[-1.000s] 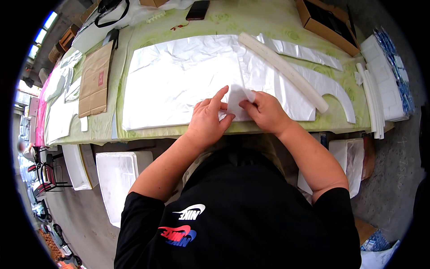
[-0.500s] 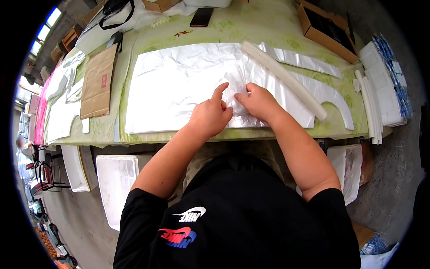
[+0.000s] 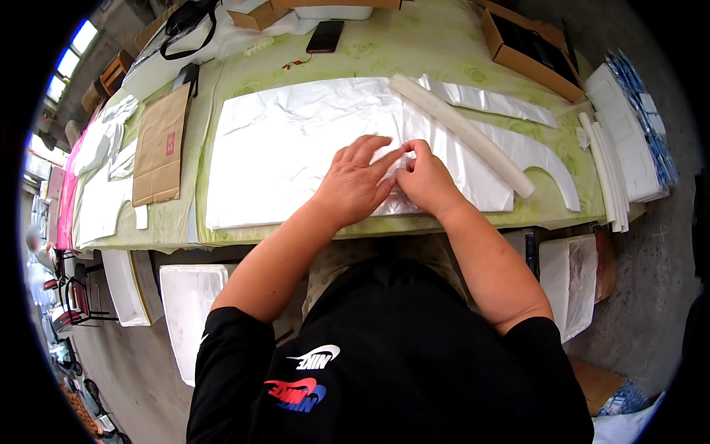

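A flat stack of thin white plastic bags (image 3: 288,155), with two strap-like handles at its right end, lies on the table in front of me. Over its near middle part my left hand (image 3: 355,181) is spread, palm down, its fingertips close to the right hand. My right hand (image 3: 430,180) has thumb and forefinger pinched together on the plastic bag. Exactly which layer lies between those fingers is hidden. Slantwise across the stack, just right of my right hand, rests a long pale tube (image 3: 466,135).
A green patterned cloth (image 3: 414,52) covers the table. Flattened cardboard (image 3: 159,148) and more white bags (image 3: 103,200) lie left. A phone (image 3: 325,37) sits at the far side, an open carton (image 3: 510,44) far right. White rolls (image 3: 606,174) lie along the right edge. Bins (image 3: 188,311) stand below.
My left hand has turned flatter, its fingers reaching toward the right hand instead of one finger pointing up. The lifted clear fold between the hands is now mostly covered.
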Demonstrator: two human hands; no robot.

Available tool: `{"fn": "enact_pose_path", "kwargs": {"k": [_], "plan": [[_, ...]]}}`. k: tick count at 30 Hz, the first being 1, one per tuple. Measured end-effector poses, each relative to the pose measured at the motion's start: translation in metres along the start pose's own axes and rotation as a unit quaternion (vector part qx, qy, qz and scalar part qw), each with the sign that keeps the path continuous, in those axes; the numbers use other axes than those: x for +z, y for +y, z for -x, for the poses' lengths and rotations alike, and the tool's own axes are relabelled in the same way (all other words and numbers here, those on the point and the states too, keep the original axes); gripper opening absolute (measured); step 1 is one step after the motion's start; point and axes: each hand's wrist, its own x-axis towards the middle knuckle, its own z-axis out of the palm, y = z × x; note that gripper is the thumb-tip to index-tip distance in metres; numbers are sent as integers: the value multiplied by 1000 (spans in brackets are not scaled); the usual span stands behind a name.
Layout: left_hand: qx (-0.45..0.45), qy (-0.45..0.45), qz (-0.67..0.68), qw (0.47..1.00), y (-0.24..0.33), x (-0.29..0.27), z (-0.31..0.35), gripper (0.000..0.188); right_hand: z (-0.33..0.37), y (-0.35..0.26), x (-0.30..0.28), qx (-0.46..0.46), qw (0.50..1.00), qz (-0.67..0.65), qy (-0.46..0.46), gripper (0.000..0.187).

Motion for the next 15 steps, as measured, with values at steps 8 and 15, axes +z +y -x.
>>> {"fn": "enact_pose_path", "kwargs": {"k": [8,15], "plan": [[76,-187,-11,979,1,-7,-7,96,38,4,-17,36,991,-121,-37,48],[171,-221,32,960,24,-7,9,91,100,37,-24,-148,984,-86,55,21]]}}
